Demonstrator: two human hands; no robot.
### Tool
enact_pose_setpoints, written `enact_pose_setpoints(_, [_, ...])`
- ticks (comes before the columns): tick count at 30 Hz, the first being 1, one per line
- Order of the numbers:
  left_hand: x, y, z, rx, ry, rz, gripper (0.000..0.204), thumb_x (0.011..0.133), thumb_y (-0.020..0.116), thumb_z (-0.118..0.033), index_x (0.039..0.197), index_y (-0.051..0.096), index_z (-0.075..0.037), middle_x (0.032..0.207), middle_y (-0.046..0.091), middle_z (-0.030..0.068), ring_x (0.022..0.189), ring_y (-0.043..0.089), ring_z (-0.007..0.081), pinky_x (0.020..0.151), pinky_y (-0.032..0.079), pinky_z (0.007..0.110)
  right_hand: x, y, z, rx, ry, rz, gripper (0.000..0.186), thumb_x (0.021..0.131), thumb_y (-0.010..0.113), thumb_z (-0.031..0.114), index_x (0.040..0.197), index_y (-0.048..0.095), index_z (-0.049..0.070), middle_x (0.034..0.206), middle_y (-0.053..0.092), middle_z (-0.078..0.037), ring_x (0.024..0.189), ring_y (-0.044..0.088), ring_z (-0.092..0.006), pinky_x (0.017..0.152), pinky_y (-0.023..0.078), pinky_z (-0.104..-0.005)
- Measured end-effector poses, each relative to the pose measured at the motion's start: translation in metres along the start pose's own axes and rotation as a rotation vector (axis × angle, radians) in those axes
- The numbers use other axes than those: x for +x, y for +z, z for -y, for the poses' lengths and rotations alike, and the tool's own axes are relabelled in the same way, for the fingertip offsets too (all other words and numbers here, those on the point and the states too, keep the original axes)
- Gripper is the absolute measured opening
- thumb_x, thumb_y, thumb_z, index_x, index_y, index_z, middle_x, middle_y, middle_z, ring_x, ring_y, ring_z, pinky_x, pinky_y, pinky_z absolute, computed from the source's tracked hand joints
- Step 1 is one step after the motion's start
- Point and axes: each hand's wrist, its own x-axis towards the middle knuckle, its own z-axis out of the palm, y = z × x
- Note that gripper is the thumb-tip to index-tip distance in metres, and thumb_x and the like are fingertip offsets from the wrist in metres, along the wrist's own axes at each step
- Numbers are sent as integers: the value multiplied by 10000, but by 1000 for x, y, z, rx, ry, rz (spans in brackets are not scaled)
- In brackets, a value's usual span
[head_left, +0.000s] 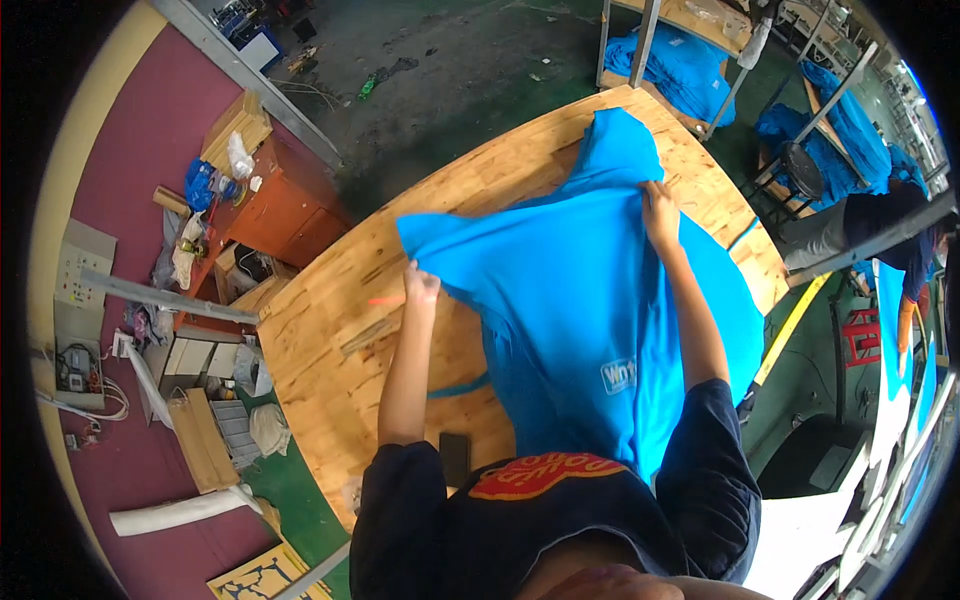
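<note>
Blue garment (560, 290) spans left hand (421, 285) to right hand (660, 216).

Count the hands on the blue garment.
2: the left hand at the left edge of the blue garment, the right hand toward its far end. No others show.

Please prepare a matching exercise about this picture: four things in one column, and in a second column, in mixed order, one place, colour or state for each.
Column one
1. Shirt
2. Left hand
3. Red stool
4. Flat rectangular object

Column two
A. Pinching an edge of cloth
B. Black, lying on the wooden table
C. Bright blue, with a white print
D. Beyond the table's right side

Right pairs: 1-C, 2-A, 3-D, 4-B.
</note>
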Motion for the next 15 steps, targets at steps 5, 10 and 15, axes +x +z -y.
enact_pose_setpoints(5, [48,-14,17,-13,-92,-15,465,1033,272,-227,1342,467,60,1393,523,220,1307,475,366,1159,327,506,34,44,-14,-100,22,-128,187,848,590,49,1003,666,123,929,623,-80,930,576,-300,852,460,-435])
enact_pose_setpoints(10, [66,-7,33,175,-88,-119,483,989,347,-261,1343,479,41,1417,505,207,1295,480,359,1158,316,505,59,67,-11,-285,-14,-90,209,884,606,126,1069,674,196,1014,611,-53,990,575,-256,946,416,-463])
enact_pose_setpoints(15, [27,1,38,546,297,-87,368,977,452,-139,1313,504,1,1336,552,171,1276,486,291,1097,366,428,6,9,15,-286,-88,-219,254,885,654,148,1134,674,196,1182,601,-56,1067,572,-258,980,405,-444])
